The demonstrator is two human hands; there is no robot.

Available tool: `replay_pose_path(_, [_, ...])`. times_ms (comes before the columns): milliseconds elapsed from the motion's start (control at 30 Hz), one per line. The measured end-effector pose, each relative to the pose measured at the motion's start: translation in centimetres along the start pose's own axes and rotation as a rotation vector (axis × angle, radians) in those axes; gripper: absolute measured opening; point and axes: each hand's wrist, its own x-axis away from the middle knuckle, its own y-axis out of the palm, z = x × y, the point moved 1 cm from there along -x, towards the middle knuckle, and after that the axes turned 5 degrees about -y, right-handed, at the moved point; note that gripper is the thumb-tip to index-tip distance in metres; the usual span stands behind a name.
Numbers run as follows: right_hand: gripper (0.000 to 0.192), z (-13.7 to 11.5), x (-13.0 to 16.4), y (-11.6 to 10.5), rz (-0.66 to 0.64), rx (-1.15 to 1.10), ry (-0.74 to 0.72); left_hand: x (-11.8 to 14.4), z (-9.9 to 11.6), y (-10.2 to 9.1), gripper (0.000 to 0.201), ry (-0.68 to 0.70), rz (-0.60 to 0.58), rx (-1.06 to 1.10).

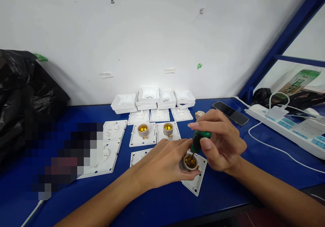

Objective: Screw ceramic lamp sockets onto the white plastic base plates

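Left hand (165, 162) clamped around lamp socket (190, 161) on white base plate (196, 183), near centre of blue desk (223, 189) — steadying it. Right hand (220, 142) pinching green screwdriver (198, 141), tip down inside brass shell. Two finished socket plates (154, 134) just beyond; empty covers (152, 98) stacked far by wall, phone (230, 112) far right.

Glossy white plastic plate (196, 183), brassy metal socket (190, 161) (shiny), green plastic screwdriver (198, 141).

White plastic plate with brass-lined lamp socket (191, 168) at front; two similar plates (154, 134) behind; black phone (230, 113) right; white power strip (291, 129) far right.
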Motion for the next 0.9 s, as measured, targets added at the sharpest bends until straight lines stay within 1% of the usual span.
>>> replay_pose_path(133, [0.038,0.0,0.1,0.2,-0.009,-0.066,0.045,-0.1,-0.2,0.3,0.025,0.022,0.003,-0.018])
replay_pose_path(333, [0.042,0.2,0.3,0.2,-0.030,-0.120,0.039,0.0,-0.9,0.1,0.041,0.043,-0.040,-0.083])
replay_pose_path(467, [0.043,0.3,0.2,0.1,-0.031,-0.084,0.032,0.0,-1.2,-0.1,0.039,0.045,-0.057,-0.118])
replay_pose_path(633, [0.047,0.4,0.3,0.0,-0.033,-0.076,0.028,0.0,-1.4,0.0,0.037,0.038,-0.070,-0.064])
replay_pose_path(733, [0.043,0.4,0.4,0.0,-0.038,-0.055,0.031,0.0,-1.4,0.1,0.037,0.046,-0.072,-0.074])
replay_pose_path(767, [0.040,0.5,0.5,0.0,-0.025,-0.038,0.034,0.0,-1.4,0.1,0.038,0.052,-0.072,-0.088])
replay_pose_path(833, [0.033,0.7,0.5,0.0,0.043,-0.003,0.072,0.0,-1.4,0.1,0.039,0.067,-0.069,-0.108])
replay_pose_path(900, [0.027,1.2,0.5,-0.1,0.157,0.023,0.173,0.1,-1.5,0.1,0.040,0.083,-0.060,-0.109])
